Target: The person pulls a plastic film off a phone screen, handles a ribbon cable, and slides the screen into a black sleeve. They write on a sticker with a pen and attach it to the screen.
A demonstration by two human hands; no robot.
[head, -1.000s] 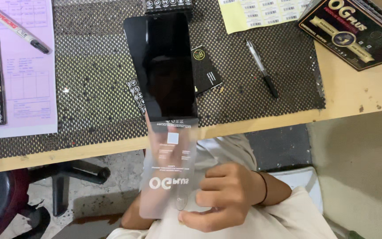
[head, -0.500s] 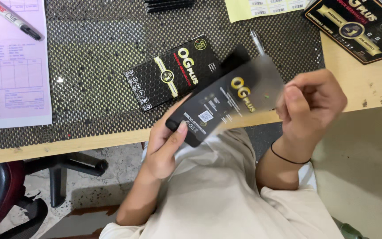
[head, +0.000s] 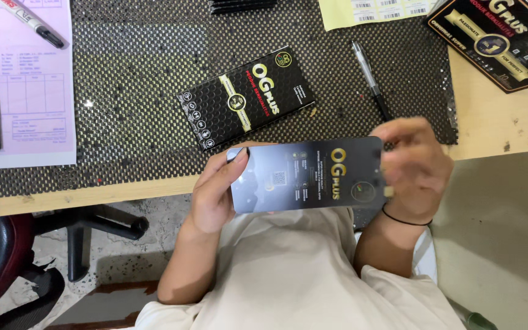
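Observation:
I hold a dark, phone-shaped glass sheet with printed film point(head: 308, 175) flat and sideways in front of my chest, just off the table's front edge. My left hand point(head: 215, 192) grips its left end, thumb on top. My right hand point(head: 414, 171) is blurred and pinches its right end. A small black box with gold print point(head: 245, 98) lies on the mesh mat just beyond the sheet.
A black mesh mat point(head: 123, 79) covers the wooden table point(head: 502, 131). On it lie a pen point(head: 371, 79), a marker point(head: 35, 23) on a pink form point(head: 22, 104), yellow label sheets point(head: 374, 9) and a larger black box point(head: 499, 36). A chair base point(head: 87, 229) stands below left.
The sheet has turned from upright to tilted to flat and sideways. The phone that lay on the mat is out of sight, and the small black box is uncovered.

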